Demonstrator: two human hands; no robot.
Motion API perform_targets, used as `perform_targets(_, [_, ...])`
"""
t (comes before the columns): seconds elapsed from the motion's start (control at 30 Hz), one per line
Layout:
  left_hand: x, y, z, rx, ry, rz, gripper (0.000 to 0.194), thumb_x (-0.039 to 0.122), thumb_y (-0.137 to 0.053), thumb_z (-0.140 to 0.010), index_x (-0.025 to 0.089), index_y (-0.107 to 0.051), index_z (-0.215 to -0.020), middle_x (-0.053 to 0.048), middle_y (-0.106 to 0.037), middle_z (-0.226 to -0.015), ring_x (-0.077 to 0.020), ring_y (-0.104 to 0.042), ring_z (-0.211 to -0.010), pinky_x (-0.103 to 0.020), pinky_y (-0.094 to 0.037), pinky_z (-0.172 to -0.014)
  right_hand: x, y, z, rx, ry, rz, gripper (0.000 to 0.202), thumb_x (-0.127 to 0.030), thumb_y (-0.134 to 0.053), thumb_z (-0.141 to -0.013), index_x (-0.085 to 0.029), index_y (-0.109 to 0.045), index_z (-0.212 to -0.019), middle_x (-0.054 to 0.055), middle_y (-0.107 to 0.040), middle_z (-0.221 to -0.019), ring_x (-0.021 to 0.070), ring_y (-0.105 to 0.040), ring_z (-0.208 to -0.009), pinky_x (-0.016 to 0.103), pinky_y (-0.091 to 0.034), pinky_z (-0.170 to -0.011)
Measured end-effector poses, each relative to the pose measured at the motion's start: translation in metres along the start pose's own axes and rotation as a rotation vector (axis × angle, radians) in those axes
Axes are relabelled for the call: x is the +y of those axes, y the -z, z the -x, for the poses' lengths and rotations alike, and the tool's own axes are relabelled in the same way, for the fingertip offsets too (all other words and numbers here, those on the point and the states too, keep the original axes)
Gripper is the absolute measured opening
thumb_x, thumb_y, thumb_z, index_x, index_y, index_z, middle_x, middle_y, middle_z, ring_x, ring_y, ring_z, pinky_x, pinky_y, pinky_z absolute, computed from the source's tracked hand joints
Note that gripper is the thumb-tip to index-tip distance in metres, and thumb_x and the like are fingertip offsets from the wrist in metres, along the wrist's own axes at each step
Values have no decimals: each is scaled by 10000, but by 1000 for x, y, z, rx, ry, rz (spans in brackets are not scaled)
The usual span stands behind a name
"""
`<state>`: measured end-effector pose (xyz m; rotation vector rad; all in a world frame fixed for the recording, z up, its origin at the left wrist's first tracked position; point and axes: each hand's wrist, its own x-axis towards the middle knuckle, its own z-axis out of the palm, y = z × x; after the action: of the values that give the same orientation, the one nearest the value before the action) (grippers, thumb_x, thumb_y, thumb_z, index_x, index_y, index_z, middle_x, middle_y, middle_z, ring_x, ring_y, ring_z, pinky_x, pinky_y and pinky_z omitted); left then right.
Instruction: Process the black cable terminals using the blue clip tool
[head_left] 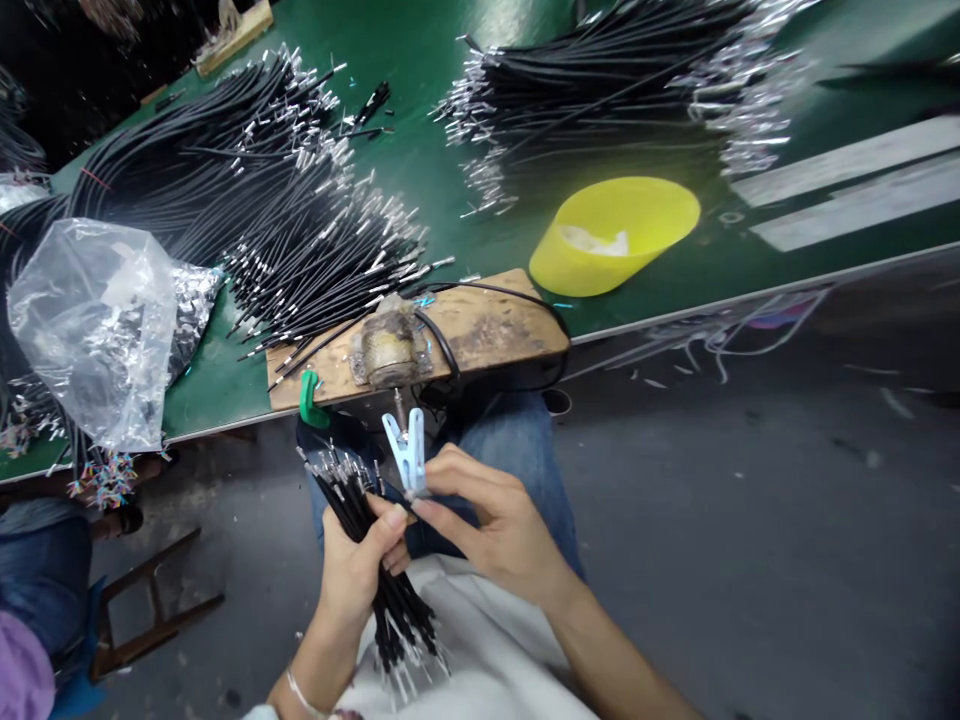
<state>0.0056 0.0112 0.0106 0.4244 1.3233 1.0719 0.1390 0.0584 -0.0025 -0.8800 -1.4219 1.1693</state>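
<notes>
My left hand (356, 560) is closed around a bundle of short black cables (405, 610) with bare, silvery tips at both ends. Beside it, my right hand (495, 515) pinches the lower end of a light blue clothespin (406, 450), its thumb close to my left thumb. One dark cable end seems to reach toward the clothespin between the two hands; its tip is hidden by my fingers. The clothespin sits at the metal shaft of a small, grimy motor (388, 348), which is fixed on a wooden board (495, 325) at the table edge.
Large piles of black cables (300, 230) cover the green table (405, 190), with another pile (592, 85) at the back right. A yellow tub (600, 265) stands right of the board. On the left lie a clear plastic bag (97, 320) and a green clamp (311, 400). A wooden stool (154, 600) is lower left.
</notes>
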Motion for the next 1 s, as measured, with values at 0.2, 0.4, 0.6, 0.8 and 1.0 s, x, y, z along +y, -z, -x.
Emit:
perform_targets(0.2, [7,1,-4,-21,-149,-116,204,355,-820,-529,214,-674,-536,-19,-554,-561,-129,-476,-496,-285,-429,-488,8,0,-2,-314,-542,-642,354,-499,-693,-705,-155,-682,-787,48,-636,-749,173,-586,-711,299,-462,-683])
perform_targets(0.4, [11,1,1,20,-356,-302,99,359,-780,-577,299,-703,-560,-25,-592,-577,-203,-535,-583,-352,-492,-619,3,0,-36,-55,-611,-687,381,-520,-763,-604,-156,-651,-614,-35,-505,-531,84,-418,-505,214,-369,-504])
perform_targets(0.6, [17,0,-1,84,-429,-275,182,329,-808,-553,183,-698,-554,-27,-591,-611,-162,-543,-615,-302,-482,-654,-9,-14,-51,-97,-564,-765,388,-531,-703,-678,-143,-680,-689,1,-556,-578,97,-469,-507,223,-396,-481])
perform_targets(0.8, [18,-8,-9,90,-406,-233,159,293,-787,-585,154,-709,-587,-36,-631,-592,-166,-569,-594,-298,-475,-620,-3,-20,-43,-84,-602,-829,423,-570,-655,-709,-148,-687,-725,31,-614,-619,125,-535,-537,246,-448,-518])
perform_targets(1.0, [18,-9,-4,105,-358,-225,132,267,-781,-567,168,-700,-535,-32,-596,-593,-164,-536,-589,-310,-467,-626,14,-15,-27,-18,-597,-782,464,-633,-605,-713,-175,-672,-748,16,-578,-587,134,-518,-542,260,-447,-521])
